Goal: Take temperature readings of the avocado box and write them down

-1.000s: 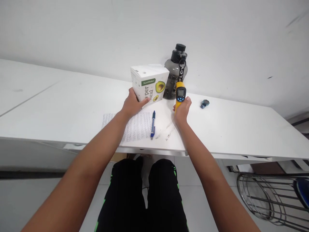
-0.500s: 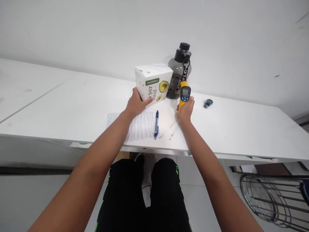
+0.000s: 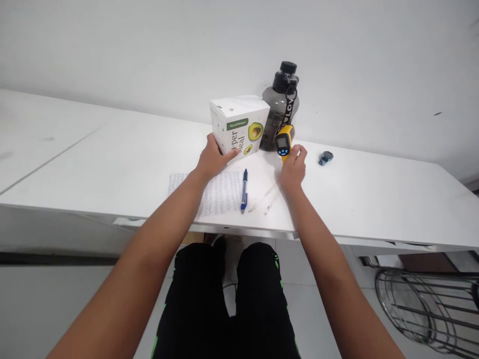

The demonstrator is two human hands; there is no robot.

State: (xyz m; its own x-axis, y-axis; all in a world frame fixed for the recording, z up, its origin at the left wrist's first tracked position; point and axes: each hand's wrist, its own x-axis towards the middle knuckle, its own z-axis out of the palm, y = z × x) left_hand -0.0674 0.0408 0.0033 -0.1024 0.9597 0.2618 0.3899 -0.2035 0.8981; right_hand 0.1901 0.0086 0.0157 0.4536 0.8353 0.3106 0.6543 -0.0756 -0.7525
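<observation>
A white box (image 3: 220, 117) with avocado pictures and a green label is tilted in my left hand (image 3: 212, 158), thumb across its front and the other fingers hidden behind. My right hand (image 3: 294, 169) is wrapped round the handle of a yellow and black infrared thermometer (image 3: 285, 139), whose small screen and blue buttons face me. Behind both stands a large grey water bottle (image 3: 277, 104) with a black cap and a lettered strap. Below the box lie a handwritten sheet of paper (image 3: 220, 194) and a blue pen (image 3: 244, 192), the pen along the sheet's right edge.
A small blue-green device (image 3: 325, 158), perhaps a watch, lies right of my right hand on the white table (image 3: 374, 194). The wall (image 3: 149, 60) rises along the table's back edge. A wire rack (image 3: 422, 304) stands on the floor at the lower right.
The thermometer has turned to the left in my right hand, its screen now angled that way. My right-hand fingers have shifted on the handle. The box stays in my left hand.
</observation>
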